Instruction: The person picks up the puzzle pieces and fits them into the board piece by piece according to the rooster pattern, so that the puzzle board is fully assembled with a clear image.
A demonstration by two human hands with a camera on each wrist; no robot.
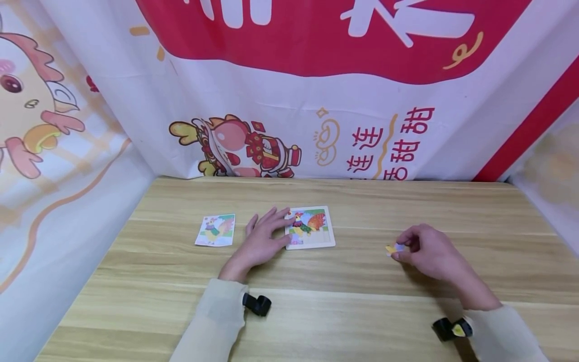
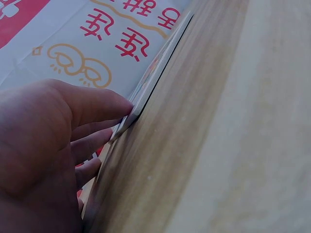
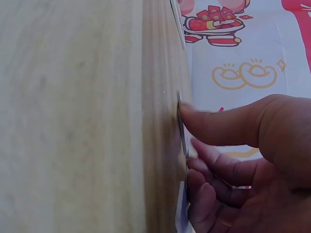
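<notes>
A picture puzzle of a rooster in a white-edged tray [image 1: 331, 236] lies on the table, some of its lower right part bare. My left hand [image 1: 261, 241] rests at the tray's left side, fingers extended and the thumb [image 2: 104, 103] on its near corner. To the right, my right hand [image 1: 427, 251] pinches a small yellow and lilac puzzle piece [image 1: 392, 249] between thumb and fingers, close over the tabletop. From the right wrist view, the thin piece [image 3: 181, 126] stands edge-on under the thumb, and another pale piece [image 3: 181, 208] shows beneath the curled fingers.
A paper card [image 1: 215, 230] printed with the same rooster lies left of the left hand. The wood-grain table [image 1: 316, 322] ends at a white and red printed cloth [image 1: 294, 90] behind. Another printed cloth [image 1: 86, 151] hangs along the left side.
</notes>
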